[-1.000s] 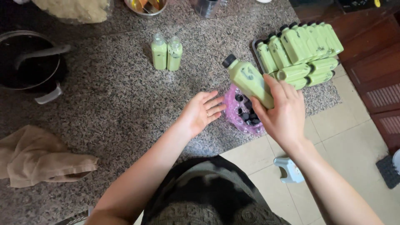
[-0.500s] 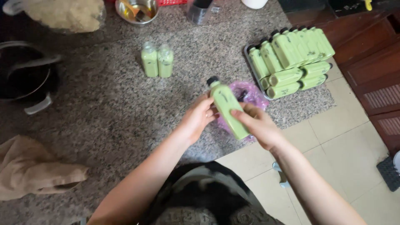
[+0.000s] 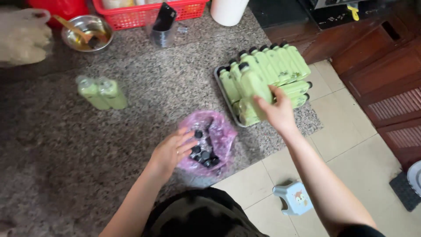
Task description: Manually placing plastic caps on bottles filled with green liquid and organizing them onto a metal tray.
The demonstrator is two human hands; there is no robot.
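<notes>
Speckled granite bench: right hand [image 3: 277,112] grips a capped green bottle [image 3: 254,90], setting it onto the tray [image 3: 218,78] near the front edge. Left hand [image 3: 172,150], fingers spread, reaches into the pink bag of black caps [image 3: 209,142]; capping another bottle seems next.

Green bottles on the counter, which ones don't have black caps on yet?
The two green bottles standing alone at the left; those in the tray all wear black caps.
</notes>
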